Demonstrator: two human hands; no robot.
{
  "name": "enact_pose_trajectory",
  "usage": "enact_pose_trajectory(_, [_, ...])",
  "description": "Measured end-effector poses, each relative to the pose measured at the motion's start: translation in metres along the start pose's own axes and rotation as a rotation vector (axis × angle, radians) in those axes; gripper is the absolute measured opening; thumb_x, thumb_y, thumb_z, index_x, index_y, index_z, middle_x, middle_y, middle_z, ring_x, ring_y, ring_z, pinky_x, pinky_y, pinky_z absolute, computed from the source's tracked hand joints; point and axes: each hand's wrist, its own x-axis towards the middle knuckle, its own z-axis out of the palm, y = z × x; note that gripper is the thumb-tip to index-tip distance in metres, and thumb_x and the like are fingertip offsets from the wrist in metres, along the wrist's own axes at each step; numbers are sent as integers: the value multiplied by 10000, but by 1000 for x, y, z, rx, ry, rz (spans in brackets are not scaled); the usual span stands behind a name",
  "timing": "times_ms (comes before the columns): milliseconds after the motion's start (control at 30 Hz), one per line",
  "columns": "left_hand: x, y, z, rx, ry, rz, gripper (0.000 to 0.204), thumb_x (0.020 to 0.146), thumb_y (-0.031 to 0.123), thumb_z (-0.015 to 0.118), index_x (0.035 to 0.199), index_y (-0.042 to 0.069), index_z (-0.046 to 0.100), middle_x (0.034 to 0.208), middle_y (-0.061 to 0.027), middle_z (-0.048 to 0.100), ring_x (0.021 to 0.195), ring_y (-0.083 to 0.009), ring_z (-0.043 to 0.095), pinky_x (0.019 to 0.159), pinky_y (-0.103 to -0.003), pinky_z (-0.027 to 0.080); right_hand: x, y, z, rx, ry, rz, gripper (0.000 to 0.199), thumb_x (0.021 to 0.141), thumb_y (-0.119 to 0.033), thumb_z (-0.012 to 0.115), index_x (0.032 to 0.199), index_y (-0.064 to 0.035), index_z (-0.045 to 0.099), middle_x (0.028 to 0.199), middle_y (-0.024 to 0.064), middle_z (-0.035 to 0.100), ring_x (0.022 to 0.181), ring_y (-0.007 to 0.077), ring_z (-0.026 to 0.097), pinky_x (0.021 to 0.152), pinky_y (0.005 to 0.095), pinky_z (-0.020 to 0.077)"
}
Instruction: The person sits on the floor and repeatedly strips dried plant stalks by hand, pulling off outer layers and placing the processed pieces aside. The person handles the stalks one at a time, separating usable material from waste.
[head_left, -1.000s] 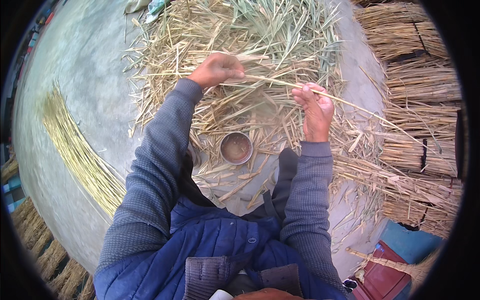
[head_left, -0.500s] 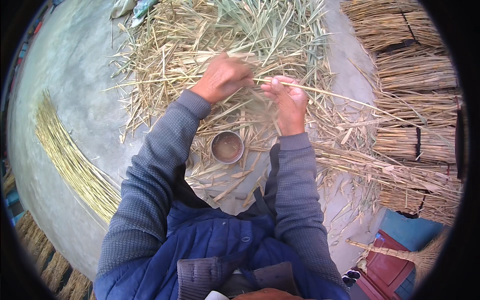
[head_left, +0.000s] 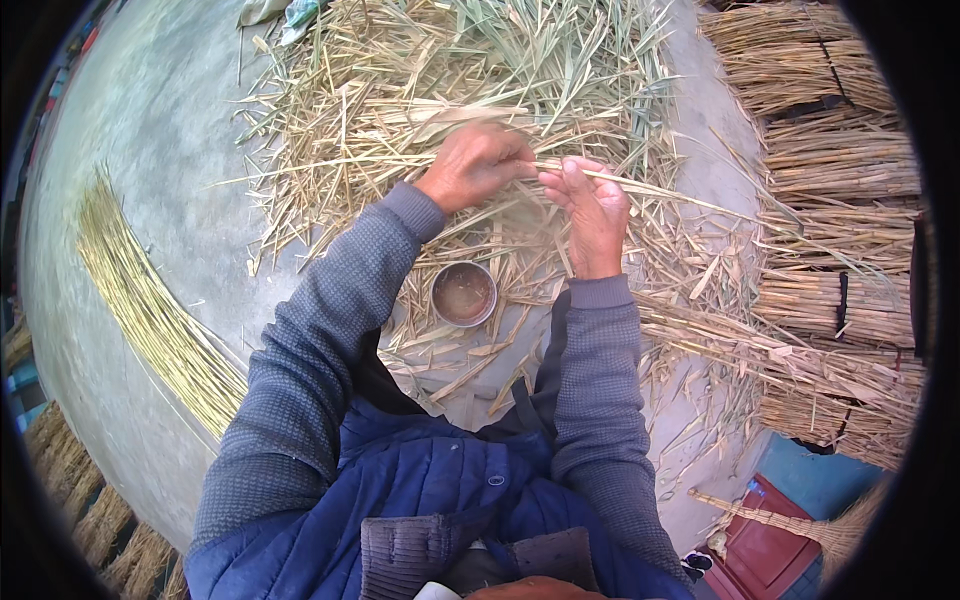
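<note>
Left hand [head_left: 478, 165]: positioned over the leaf pile [head_left: 470, 75], with its back turned up; slightly blurred.
Left grip: closed on the stalk [head_left: 690, 198], with thumb and fingers brought together just beside the right fingertips.
Right hand [head_left: 596, 215]: positioned to the right of the left hand, with the palm partly exposed.
Right grip: closed; the stalk is pinched between thumb and fingers.
Stalk location: held by 2 hands above the pile; thin and straw-coloured, extended to the right and slanted down toward the tied bundles [head_left: 840, 165]. Whether the stem seen left of the left hand belongs to it cannot be told.
Leaf pile: spread on the floor [head_left: 180, 130]; dry, straw-coloured leaves are mixed with greener ones at the upper right.
Bowl [head_left: 490, 300]: set on the floor, nearer the body than the hands; round, brown inside, surrounded by loose scraps.
Left bundle [head_left: 160, 310]: yellow-green stalks, laid side by side on the floor, well apart from the pile.
Tied bundles: arranged in a row along the right side, bound with dark straps [head_left: 842, 305].
Loose stalks [head_left: 760, 350]: laid between the right forearm and the tied bundles.
Clothing: a blue quilted vest [head_left: 430, 465] is worn with grey sleeves [head_left: 300, 350].
</note>
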Motion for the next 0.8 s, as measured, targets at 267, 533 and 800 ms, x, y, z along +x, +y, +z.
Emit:
enact_pose_trajectory(267, [-1,4,-2,-414,-29,-327,153,909,174,747,926,23,725,846,-23,725,744,-101,657,693,-243,529,-3,-3,1,-72,-66,2,272,978,-180,654,1107,43,566,940,158,714,804,177,728,676,238,580])
enact_pose_trajectory(533, [-3,-34,-75,86,299,-397,139,897,203,721,969,90,682,839,-48,726,799,-139,662,869,-335,509,-2,-3,-13,-136,42,48,249,969,-164,659,1079,37,562,934,165,711,767,187,725,643,235,579])
enact_pose_trajectory(800, [-3,-4,-5,393,-54,202,175,841,267,731,894,108,678,770,-35,651,815,-237,622,773,-380,432,2,6,-1,-11,-59,52,301,958,-192,683,1130,19,554,964,151,696,839,199,717,724,263,576])
